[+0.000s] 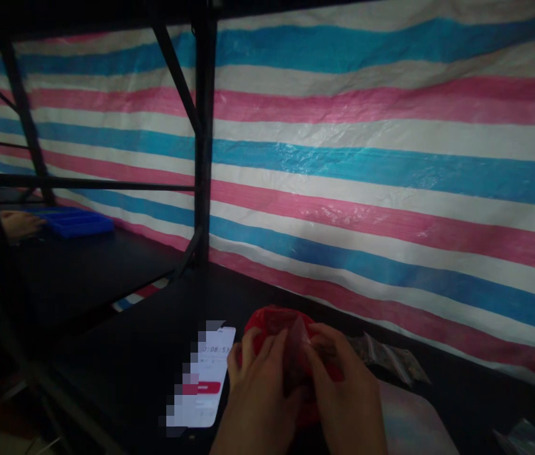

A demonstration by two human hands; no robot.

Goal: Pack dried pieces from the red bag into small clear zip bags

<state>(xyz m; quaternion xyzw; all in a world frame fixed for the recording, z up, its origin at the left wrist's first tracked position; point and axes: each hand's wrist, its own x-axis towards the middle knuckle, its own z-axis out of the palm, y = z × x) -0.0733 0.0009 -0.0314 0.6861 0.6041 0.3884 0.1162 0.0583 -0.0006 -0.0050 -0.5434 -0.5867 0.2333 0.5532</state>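
Observation:
Near the bottom centre, a red plastic bag (271,313) stands with its mouth gaping on the dark tabletop. Over this opening, a small clear plastic bag (298,335) shows between my two hands. My left hand (258,373) is closed, fingers curled, with its fingertips at the clear bag's left edge and its outer fingers by the red rim. From the other side, my right hand (343,373) pinches the clear bag between thumb and fingers. Inside the red bag it is dark, and my hands hide much of it.
Left of my hands lies a lit phone (210,379) showing a timer. Small filled zip bags (390,357) and a pale translucent sheet or lid (412,420) lie right. Another person's hand (21,224) is beside a blue tray (78,222) beyond the black metal frame (204,139).

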